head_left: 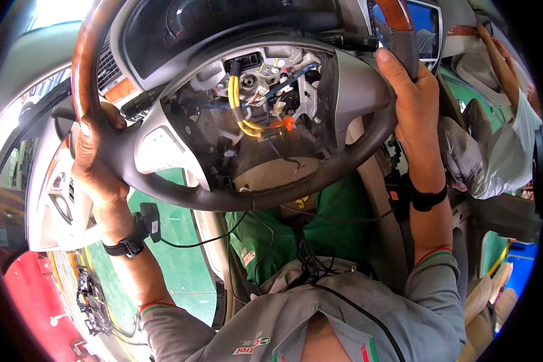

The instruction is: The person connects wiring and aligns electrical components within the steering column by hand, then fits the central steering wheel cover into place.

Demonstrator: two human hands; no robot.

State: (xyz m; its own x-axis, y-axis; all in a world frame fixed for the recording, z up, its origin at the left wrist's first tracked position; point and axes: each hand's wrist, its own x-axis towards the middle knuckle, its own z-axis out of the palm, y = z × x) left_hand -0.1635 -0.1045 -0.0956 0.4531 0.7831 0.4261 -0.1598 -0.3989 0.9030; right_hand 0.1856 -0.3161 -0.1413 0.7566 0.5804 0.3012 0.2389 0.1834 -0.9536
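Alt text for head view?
A person's left hand and right hand grip opposite sides of a round brown steering wheel with glossy wood-look trim. Exposed in its middle are thick yellow-sheathed wires and a small orange plastic connector.

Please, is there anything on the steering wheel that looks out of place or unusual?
Yes. The steering wheel has its centre open: yellow wires and an orange connector lie exposed among metal parts, where a cover would normally sit. No clear damage shows.
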